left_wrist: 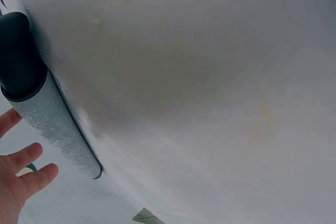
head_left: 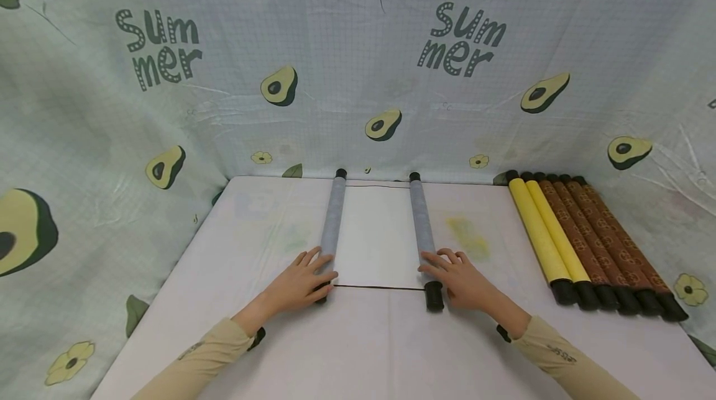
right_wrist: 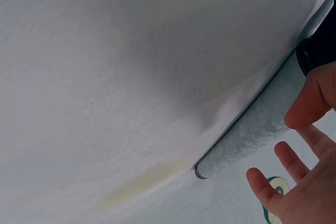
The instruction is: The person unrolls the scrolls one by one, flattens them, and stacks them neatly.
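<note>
A scroll lies partly unrolled on the white-covered table, its white sheet spread between two grey-blue rolls. My left hand rests on the near end of the left roll, fingers loosely spread over it. On the other side my right hand lies at the near end of the right roll, with relaxed fingers reaching across it. The right roll's near black knob shows fully; the left one is partly hidden by my hand. In the left wrist view, a black knob appears large beside spread fingers.
At the right stands a row of rolled scrolls side by side, two yellow and several brown with patterns, all with black knobs. A cloth printed with avocados hangs behind and along the sides of the table.
</note>
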Demonstrator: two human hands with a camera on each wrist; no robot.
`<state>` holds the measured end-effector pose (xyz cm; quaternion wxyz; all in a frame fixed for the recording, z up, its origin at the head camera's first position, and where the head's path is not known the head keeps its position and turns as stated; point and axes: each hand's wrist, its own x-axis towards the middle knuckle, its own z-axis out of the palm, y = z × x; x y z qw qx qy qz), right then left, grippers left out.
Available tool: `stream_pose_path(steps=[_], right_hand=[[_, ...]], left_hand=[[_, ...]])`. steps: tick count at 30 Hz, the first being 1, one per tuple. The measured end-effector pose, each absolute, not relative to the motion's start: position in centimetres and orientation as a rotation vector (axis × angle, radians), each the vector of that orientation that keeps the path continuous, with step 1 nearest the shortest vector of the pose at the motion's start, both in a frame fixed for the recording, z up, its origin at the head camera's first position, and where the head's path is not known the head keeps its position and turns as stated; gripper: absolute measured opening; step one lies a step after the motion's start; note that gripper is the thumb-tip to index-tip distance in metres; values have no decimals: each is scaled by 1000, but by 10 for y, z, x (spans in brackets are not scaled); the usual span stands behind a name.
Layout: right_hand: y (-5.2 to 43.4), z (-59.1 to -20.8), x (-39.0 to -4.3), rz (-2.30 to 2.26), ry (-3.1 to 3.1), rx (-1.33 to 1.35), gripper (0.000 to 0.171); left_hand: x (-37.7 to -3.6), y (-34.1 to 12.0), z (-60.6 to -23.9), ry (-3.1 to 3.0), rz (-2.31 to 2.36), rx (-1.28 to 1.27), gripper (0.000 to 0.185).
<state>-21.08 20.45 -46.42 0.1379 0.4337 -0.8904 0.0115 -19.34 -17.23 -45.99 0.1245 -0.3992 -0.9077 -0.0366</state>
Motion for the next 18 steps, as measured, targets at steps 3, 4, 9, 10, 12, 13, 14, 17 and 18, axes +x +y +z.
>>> stream_pose_path(steps=[3, 4, 9, 10, 12, 13, 14, 17, 18], right_hand=[[206, -463, -209, 12, -2596, 1238, 60], [206, -463, -209, 10, -2603, 1233, 61], [210, -464, -208, 9, -2593, 1223, 63], [211, -464, -208, 11, -2588, 1223, 63], [213, -465, -208, 7, -2582, 1219, 61], [214, -466, -208, 2, -2583, 1215, 61], [216, -466, -208, 5, -2586, 1210, 60], [219, -467, -208, 19, -2587, 1204, 58], [220, -467, -208, 29, -2582, 1205, 58]], left_hand=[[-193, -174, -460, -2630, -109, -1156, 25], [-193, -174, -460, -2630, -111, -1154, 25], [-193, -177, -460, -2642, -103, -1150, 25], [-192, -178, -460, -2644, -108, -1151, 24], [-192, -179, -459, -2639, -121, -1153, 22], [-192, -179, -459, -2634, -129, -1154, 21], [-192, -180, -459, -2625, -136, -1155, 19], [-191, -181, -460, -2598, -155, -1154, 15], [-191, -181, -460, -2590, -158, -1153, 14]])
